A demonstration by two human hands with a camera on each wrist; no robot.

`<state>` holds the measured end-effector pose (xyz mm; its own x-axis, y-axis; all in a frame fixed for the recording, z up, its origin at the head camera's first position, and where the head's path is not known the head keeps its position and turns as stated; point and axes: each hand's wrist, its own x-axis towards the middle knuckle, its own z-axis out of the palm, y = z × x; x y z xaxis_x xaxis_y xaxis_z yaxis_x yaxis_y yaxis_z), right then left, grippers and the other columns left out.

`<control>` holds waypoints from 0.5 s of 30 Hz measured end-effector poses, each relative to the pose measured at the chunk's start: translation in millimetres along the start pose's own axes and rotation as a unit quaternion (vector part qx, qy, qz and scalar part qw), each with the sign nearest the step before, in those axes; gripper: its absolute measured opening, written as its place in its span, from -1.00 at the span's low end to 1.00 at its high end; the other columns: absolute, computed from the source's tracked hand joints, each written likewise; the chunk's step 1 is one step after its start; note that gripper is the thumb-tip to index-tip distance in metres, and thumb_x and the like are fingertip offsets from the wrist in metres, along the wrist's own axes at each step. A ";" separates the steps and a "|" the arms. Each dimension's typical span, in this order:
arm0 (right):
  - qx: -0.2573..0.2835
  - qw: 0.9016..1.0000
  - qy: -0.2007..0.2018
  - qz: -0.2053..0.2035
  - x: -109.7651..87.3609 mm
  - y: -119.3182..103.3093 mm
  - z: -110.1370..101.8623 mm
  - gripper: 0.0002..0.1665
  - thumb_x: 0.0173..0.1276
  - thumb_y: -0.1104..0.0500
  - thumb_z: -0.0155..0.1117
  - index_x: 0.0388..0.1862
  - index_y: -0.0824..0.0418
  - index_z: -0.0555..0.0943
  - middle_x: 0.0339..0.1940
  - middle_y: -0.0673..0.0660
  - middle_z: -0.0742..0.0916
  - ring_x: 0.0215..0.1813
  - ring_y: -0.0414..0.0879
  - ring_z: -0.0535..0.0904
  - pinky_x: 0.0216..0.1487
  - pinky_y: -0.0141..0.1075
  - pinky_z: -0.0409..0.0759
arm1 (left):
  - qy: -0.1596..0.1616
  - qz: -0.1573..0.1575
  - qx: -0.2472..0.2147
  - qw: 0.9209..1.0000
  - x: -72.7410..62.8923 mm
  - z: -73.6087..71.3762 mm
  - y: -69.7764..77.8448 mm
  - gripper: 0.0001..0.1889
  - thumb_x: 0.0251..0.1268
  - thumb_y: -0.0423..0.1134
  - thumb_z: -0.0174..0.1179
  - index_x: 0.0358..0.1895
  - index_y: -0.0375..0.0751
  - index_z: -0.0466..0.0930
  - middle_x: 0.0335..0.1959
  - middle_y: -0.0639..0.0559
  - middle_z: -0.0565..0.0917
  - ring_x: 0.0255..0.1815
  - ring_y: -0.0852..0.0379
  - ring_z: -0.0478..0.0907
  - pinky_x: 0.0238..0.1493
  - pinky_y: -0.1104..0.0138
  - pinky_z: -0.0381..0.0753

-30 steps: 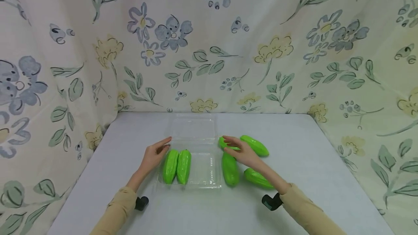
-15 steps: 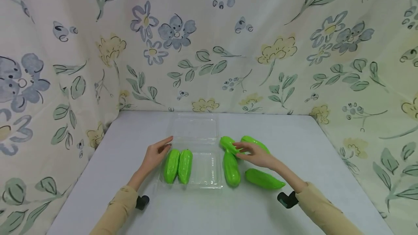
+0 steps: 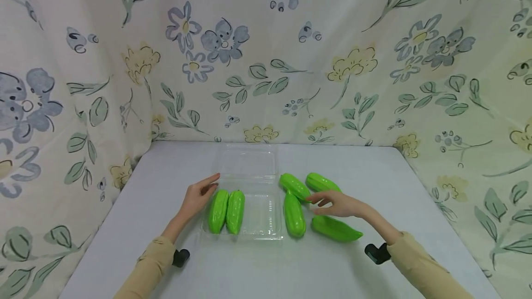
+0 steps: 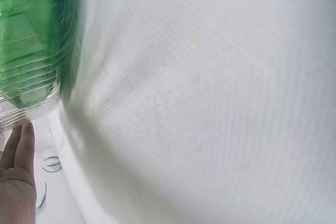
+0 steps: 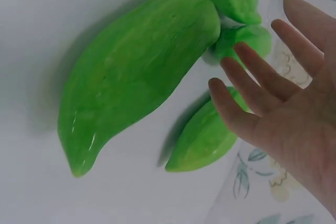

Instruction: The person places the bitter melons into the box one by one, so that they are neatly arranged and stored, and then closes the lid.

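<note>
A clear plastic clamshell box (image 3: 261, 213) lies with its lid (image 3: 249, 163) folded back. Two glossy green gourds (image 3: 218, 211) are side by side in its left part. My left hand (image 3: 197, 197) is at the box's back left corner; in the left wrist view its straight fingers (image 4: 25, 148) reach the ribbed plastic edge. My right hand (image 3: 337, 204) hovers over the loose gourds, fingers spread and nothing held. Under and beside it lie a tapered gourd (image 3: 335, 229), an upright one (image 3: 294, 216), a slanted one (image 3: 294, 186) and a back one (image 3: 322, 182).
A white table (image 3: 249, 271) carries everything. Behind it hangs a floral curtain (image 3: 266, 59), which also runs along both sides. Black wrist cameras (image 3: 181, 258) sit below the forearms.
My right hand has moved right and slightly toward me, away from the slanted gourd and the upright one, uncovering them. The left hand has stayed at the box.
</note>
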<state>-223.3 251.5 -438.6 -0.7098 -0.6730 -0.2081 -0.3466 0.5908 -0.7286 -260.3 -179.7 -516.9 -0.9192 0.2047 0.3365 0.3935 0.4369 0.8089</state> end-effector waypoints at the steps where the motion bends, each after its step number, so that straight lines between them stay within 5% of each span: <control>1: -0.004 1.000 -0.003 0.007 -1.7 0.6 -0.3 -0.44 0.42 0.10 0.14 0.27 0.42 0.40 0.24 0.40 0.53 0.21 0.34 0.47 0.19 0.08 0.51 | 0.000 -0.001 0.000 1.000 -0.1 0.0 0.1 -0.60 0.32 -0.48 0.10 0.23 -0.34 0.46 0.23 -0.20 0.52 0.07 -0.12 0.61 0.02 0.21 0.64; 8: -0.013 0.999 -0.035 0.033 -8.6 2.3 -0.4 -0.44 0.37 0.12 0.20 0.26 0.38 0.42 0.24 0.37 0.53 0.23 0.33 0.45 0.18 0.10 0.51 | 0.001 0.001 0.000 1.000 -1.6 -0.5 -0.2 -0.60 0.31 -0.48 0.10 0.22 -0.34 0.47 0.23 -0.19 0.52 0.06 -0.10 0.62 -0.02 0.60 0.53; 15: -0.025 0.998 -0.055 0.029 -7.6 3.2 3.4 -0.44 0.28 0.16 0.29 0.23 0.35 0.47 0.22 0.30 0.57 0.20 0.30 0.48 0.15 0.09 0.53 | 0.001 -0.003 0.000 1.000 -1.8 -0.6 -0.2 -0.60 0.31 -0.48 0.10 0.22 -0.32 0.47 0.23 -0.19 0.52 0.06 -0.10 0.62 -0.01 0.55 0.56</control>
<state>-217.0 257.0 -441.6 -0.6595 -0.6797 -0.3211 -0.3386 0.6500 -0.6803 -258.7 -180.7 -517.5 -0.9215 0.2003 0.3327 0.3880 0.4380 0.8109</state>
